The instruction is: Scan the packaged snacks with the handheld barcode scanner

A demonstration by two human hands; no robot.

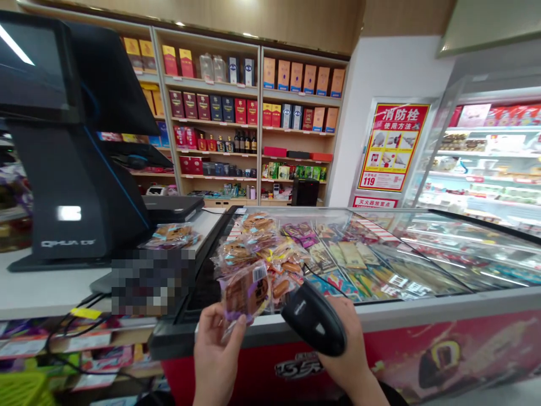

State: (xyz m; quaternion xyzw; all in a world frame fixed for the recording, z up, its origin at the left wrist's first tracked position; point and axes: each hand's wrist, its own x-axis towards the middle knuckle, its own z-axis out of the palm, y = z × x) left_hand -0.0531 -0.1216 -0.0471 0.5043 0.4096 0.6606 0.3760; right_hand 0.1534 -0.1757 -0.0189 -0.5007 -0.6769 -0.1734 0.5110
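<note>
My left hand (217, 352) pinches a clear snack packet (247, 292) with a barcode label, held upright above the freezer's front edge. My right hand (349, 352) is wrapped round a black handheld barcode scanner (313, 317), whose head points up-left toward the packet. Just behind the packet, a pile of similar snack packets (257, 248) lies on the glass lid of the chest freezer (422, 248).
A black till terminal (71, 169) stands on the white counter (38, 287) at left, with one more snack packet (173, 235) beside it. Cables hang below the counter. Shelves of boxed goods (249, 113) fill the back wall. A chilled display case (486, 158) stands at right.
</note>
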